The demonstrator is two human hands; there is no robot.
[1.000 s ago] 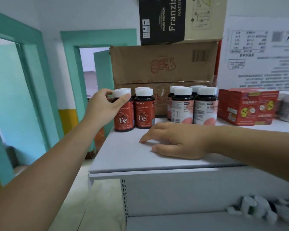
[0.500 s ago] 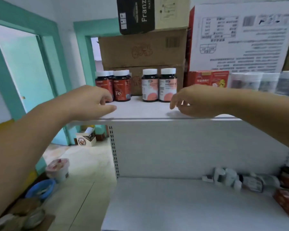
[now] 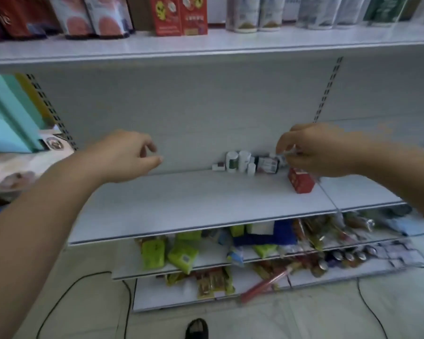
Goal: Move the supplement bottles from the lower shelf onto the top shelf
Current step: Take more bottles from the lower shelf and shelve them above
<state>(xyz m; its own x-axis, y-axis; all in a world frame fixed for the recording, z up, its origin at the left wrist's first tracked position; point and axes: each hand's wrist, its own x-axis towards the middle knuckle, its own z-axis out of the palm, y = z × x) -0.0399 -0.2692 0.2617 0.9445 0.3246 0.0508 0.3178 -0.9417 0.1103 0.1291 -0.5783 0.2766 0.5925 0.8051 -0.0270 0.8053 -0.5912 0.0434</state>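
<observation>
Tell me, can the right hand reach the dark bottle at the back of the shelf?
Probably yes. The right hand hovers just beside the dark bottle, and nothing stands between them. The red box sits nearer the front, below the hand, not in the way.

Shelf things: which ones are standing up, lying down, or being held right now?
White bottles, standing on the lower shelf.
Dark bottle, seems to lie on its side.
Red box, standing on the lower shelf.
Bottles up high, standing on the top shelf.
Left hand, loosely curled, holding nothing.
Right hand, by the dark bottle; grip too blurred to tell.
</observation>
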